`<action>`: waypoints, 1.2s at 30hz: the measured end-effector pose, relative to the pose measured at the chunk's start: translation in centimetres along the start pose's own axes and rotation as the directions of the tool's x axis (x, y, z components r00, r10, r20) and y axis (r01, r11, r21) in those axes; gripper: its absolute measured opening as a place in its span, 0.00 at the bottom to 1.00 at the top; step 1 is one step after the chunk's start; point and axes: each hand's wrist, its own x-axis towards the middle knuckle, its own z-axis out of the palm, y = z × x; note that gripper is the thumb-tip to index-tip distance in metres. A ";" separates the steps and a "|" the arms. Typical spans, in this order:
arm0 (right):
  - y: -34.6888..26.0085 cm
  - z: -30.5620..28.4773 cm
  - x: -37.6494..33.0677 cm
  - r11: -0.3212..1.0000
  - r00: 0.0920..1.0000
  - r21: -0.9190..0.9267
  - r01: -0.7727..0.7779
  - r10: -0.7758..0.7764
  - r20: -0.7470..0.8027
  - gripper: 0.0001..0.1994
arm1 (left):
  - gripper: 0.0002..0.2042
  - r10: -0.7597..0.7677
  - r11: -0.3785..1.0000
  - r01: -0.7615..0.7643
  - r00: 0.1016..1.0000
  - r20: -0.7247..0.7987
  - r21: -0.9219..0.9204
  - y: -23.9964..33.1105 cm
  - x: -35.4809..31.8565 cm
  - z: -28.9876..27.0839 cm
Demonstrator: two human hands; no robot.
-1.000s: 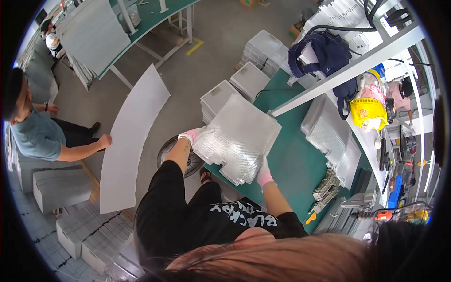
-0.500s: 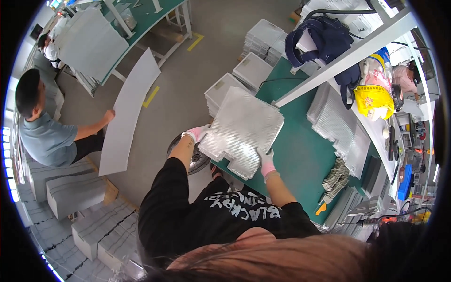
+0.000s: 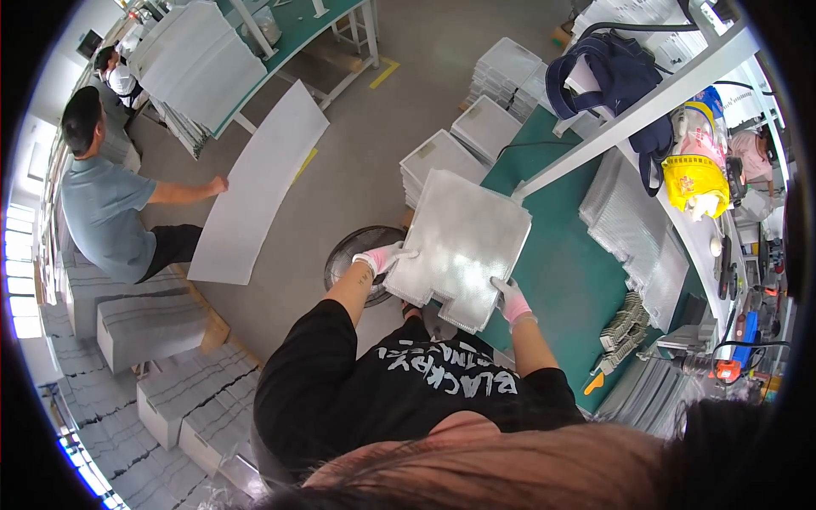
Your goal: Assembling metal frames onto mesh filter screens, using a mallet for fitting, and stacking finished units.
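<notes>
A stack of thin silvery mesh sheets [image 3: 467, 225] with a notched near edge is held before me, over the near left edge of the green table [image 3: 557, 289]. My left hand [image 3: 384, 257], in a white and pink glove, is closed on the left side of this stack, thumb on top. Gloved likewise, my right hand [image 3: 512, 301] grips the near right edge; its fingers under the sheets are hidden. Farther right on the table lies a second pile of similar sheets [image 3: 633, 238]. Near it is a row of small grey metal pieces [image 3: 623, 327] and an orange-handled tool [image 3: 594, 384].
White-topped stacks [image 3: 440, 161] stand beyond the table's left edge. A floor fan [image 3: 340, 259] is by my left forearm. A white post [image 3: 629, 110] slants over the table, near a dark blue bag [image 3: 595, 72]. At left a seated person [image 3: 110, 204] holds a large white sheet [image 3: 255, 187].
My view has swung, so the surroundings sit farther right in it. Both hands keep their hold on the stack. The seated person's white sheet has tilted slightly.
</notes>
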 end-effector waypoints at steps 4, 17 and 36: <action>1.8 0.0 -1.3 0.998 0.997 -0.007 -0.058 0.058 -0.052 0.39 | 0.45 0.026 1.000 -0.025 1.000 0.002 -0.015 -2.1 -2.5 1.1; 6.1 0.5 -2.6 0.996 0.996 -0.038 0.084 -0.082 0.035 0.37 | 0.43 0.028 0.991 -0.035 0.998 -0.057 -0.128 -5.8 -6.2 1.2; -8.6 7.2 -16.2 0.118 0.377 -0.711 0.693 -0.900 0.218 0.19 | 0.22 0.301 0.425 -0.363 0.921 0.248 0.830 -8.6 -1.2 -1.7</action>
